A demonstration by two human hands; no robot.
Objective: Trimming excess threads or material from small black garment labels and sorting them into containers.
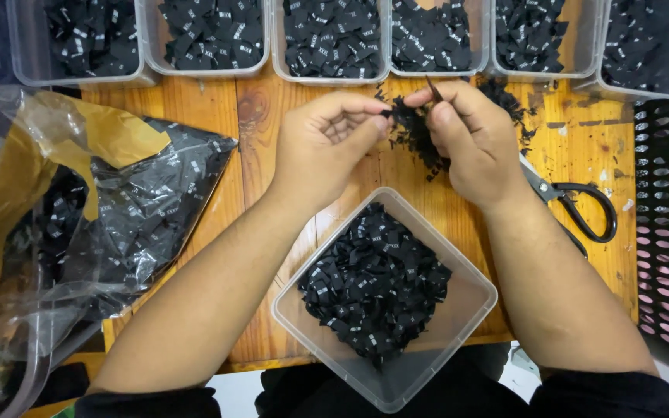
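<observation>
Black woven labels (416, 131) pinched | left hand (327, 143) | right hand (470, 139) | wooden table (257, 131)

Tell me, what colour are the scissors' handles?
Black, seen in the head view: the scissors lie beside the right hand.

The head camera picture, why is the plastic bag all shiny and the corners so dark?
In the head view, light glares off the crinkled plastic bag; the corners dim and the row of tubs bends from the wide lens; both hands, left hand and right hand, and the black labels look sharp, with soft shadows.
</observation>
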